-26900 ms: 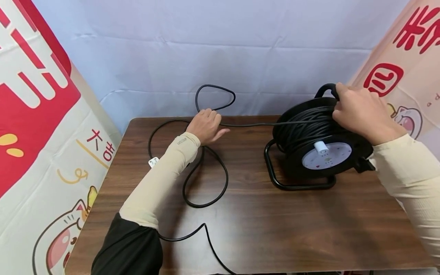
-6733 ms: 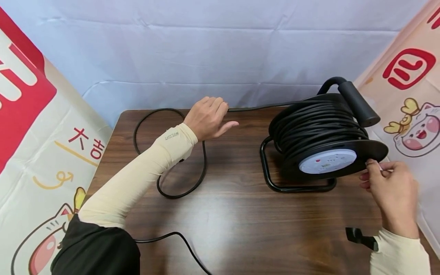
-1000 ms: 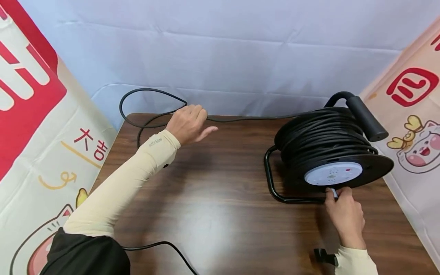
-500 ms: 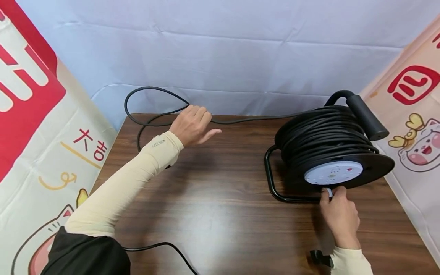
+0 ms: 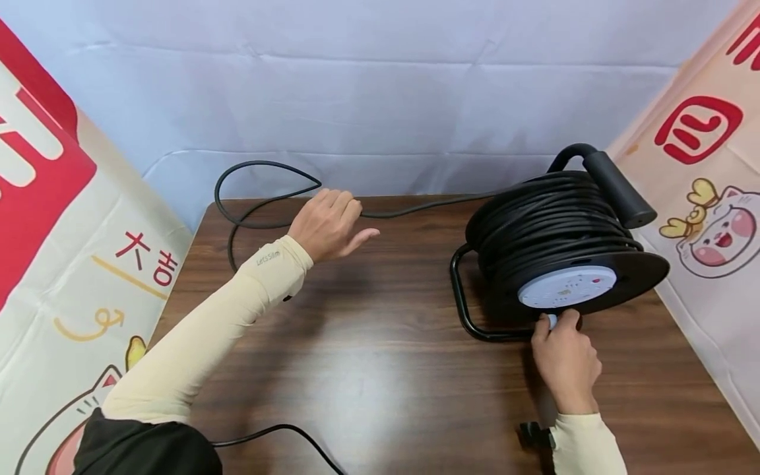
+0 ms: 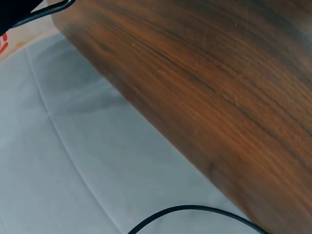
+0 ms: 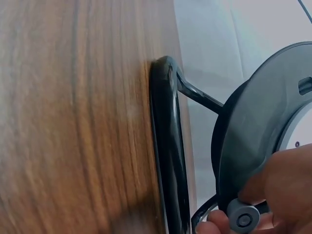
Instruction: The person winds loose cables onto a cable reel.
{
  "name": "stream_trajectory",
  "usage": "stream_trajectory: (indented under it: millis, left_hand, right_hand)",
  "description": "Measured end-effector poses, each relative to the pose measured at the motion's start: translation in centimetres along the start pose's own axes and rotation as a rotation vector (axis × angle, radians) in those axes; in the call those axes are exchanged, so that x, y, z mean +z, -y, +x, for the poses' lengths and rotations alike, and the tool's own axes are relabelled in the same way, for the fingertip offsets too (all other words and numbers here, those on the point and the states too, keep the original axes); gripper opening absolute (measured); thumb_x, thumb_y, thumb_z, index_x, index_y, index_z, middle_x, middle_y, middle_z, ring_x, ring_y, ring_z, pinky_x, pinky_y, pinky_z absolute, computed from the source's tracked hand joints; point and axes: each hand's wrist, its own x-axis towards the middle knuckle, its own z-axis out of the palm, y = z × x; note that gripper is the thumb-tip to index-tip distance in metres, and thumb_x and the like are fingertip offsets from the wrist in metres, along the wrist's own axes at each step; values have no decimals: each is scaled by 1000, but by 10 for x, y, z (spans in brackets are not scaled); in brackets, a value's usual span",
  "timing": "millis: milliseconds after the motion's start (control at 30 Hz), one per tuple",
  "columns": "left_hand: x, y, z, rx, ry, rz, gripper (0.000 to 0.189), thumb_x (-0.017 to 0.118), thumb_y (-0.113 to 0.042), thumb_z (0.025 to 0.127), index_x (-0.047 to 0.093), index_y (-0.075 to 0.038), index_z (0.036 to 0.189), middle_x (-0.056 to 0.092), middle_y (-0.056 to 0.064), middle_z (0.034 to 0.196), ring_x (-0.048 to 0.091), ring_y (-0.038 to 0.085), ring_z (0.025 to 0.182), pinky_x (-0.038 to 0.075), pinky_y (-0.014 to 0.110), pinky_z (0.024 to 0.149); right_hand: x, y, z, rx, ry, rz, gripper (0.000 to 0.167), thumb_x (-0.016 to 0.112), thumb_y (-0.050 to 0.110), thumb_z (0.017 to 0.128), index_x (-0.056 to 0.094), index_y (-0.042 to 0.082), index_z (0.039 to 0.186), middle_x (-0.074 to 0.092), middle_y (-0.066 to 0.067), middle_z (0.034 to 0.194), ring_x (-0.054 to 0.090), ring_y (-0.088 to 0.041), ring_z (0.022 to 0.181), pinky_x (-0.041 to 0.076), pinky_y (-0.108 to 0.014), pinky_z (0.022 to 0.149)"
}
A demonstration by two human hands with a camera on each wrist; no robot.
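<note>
A black cable reel (image 5: 549, 221) stands on its tube frame (image 5: 460, 290) at the right of the table, thickly wound with black cable. At its front flange is a pale socket disc (image 5: 567, 287). My right hand (image 5: 567, 361) pinches the light grey crank knob (image 7: 242, 218) at the flange's lower edge. Left of the reel, my left hand (image 5: 328, 225) has its fingers curled over the cable (image 5: 427, 206), thumb sticking out. The cable runs from there up onto the reel. The left wrist view does not show the left hand, only cable (image 6: 190, 207) and table.
A loose cable loop (image 5: 222, 191) rises behind the left hand against the pale backdrop cloth (image 5: 368, 99). More cable (image 5: 285, 427) lies near the front edge by the left sleeve. The reel's carrying handle (image 5: 620, 188) tilts over its right side. Printed banners (image 5: 53, 284) flank the wooden table.
In the last second my right hand has swung the knob slightly left along the flange's bottom. Since the oldest frame it has left the carrying handle, the reel looks fuller and less cable lies loose.
</note>
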Motion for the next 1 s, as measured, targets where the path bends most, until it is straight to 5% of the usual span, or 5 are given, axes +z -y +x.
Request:
stream_trajectory:
  millis: [1000]
  left_hand:
    - [1,-20,3,11,-11,-62,45,65,-44,97,54,-3,82,49,9,73,52,28,64,46,37,61]
  right_hand:
    - [4,13,-13,3,45,72,39,42,34,107,46,-5,110,60,-44,94,59,-64,86,41,-66,57]
